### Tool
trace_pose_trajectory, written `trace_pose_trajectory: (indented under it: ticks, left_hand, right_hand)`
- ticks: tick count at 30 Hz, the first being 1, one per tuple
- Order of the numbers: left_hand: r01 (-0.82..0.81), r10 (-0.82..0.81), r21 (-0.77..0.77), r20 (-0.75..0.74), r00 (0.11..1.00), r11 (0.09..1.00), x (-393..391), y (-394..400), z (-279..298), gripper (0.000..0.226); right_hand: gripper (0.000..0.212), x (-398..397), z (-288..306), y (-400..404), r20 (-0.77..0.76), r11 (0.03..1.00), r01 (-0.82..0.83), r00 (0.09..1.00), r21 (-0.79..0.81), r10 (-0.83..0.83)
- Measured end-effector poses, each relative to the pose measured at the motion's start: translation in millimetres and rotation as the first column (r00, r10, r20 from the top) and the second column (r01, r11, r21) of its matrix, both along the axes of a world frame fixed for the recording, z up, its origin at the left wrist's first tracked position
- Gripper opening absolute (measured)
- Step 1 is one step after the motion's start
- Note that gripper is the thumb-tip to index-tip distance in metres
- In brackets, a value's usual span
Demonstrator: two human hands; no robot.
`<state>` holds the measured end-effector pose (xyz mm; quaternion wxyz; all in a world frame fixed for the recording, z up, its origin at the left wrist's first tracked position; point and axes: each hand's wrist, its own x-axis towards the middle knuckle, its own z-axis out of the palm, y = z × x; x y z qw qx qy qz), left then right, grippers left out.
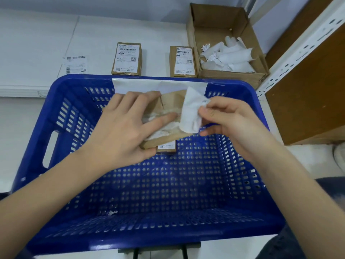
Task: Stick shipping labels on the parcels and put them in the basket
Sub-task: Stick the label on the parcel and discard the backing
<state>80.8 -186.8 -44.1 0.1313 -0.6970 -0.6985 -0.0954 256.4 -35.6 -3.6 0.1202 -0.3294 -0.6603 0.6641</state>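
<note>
Head camera view, looking down into one blue plastic basket (61, 116) that fills most of the frame. Four brown parcels are visible. One parcel (168, 107) is held above the basket's far half. The left hand (121, 131) rests on it with fingers spread fairly wide, thumb under its near edge. The right hand (229, 118), fingers curled narrow, pinches a crumpled white paper strip (191, 111) at the parcel's right edge. A second, labelled parcel (166, 148) lies on the basket floor, mostly hidden beneath the held one. Two more labelled parcels (127, 58) (183, 61) stand on the white table (37, 43) just beyond the basket. One loose shipping label (75, 64) lies beyond the basket's far-left corner. One open cardboard box (214, 21) of white paper scraps sits beyond the far-right corner.
</note>
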Motion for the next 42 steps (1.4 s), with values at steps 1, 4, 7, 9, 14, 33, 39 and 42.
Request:
trace_pose_trajectory:
  ticks: [1, 4, 7, 9, 14, 33, 39, 42]
  left_hand:
    - [0.011, -0.011, -0.005, 0.002, 1.0, 1.0, 2.0, 0.1, -1.1, 0.065]
    - [0.019, -0.019, -0.002, 0.017, 1.0, 1.0, 3.1, -0.7, -1.3, 0.065]
    - [0.01, -0.01, 0.001, 0.02, 1.0, 1.0, 4.1, -1.0, 0.0, 0.062]
    - [0.012, -0.012, 0.003, 0.021, 1.0, 1.0, 4.3, -1.4, 0.4, 0.061]
    - [0.004, -0.004, 0.012, 0.018, 1.0, 1.0, 8.1, -2.0, 0.3, 0.059]
    - [-0.001, 0.001, -0.006, -0.024, 1.0, 1.0, 14.9, -0.8, -0.8, 0.064]
    - [0.026, -0.026, -0.003, -0.037, 0.999, 1.0, 17.4, -1.7, -2.6, 0.074]
    - [0.035, -0.035, -0.001, -0.038, 0.999, 0.999, 18.2, -1.5, -3.5, 0.073]
  right_hand:
    - [0.007, -2.8, -2.3, -4.0, 0.01, 0.998, 0.023, 1.0, 0.063, -0.024]
    - [0.009, -8.8, -9.2, -11.5, 0.0, 0.978, 0.105, 0.994, 0.179, -0.107]
    - [0.012, -10.0, -13.1, -16.1, -0.003, 0.945, 0.143, 0.989, 0.294, -0.149]
    - [0.009, -10.9, -15.0, -17.9, 0.001, 0.911, 0.182, 0.981, 0.37, -0.196]
    - [0.009, -10.5, -18.8, -22.1, -0.047, 0.839, 0.264, 0.96, 0.476, -0.276]
    - [0.016, -12.7, -38.7, -33.0, -0.01, 0.724, 0.118, 0.988, 0.68, -0.152]
    - [0.023, -14.0, -34.1, -34.7, 0.026, 0.851, 0.179, 0.975, 0.494, -0.22]
    - [0.022, -14.1, -34.2, -34.3, 0.042, 0.862, 0.179, 0.973, 0.475, -0.226]
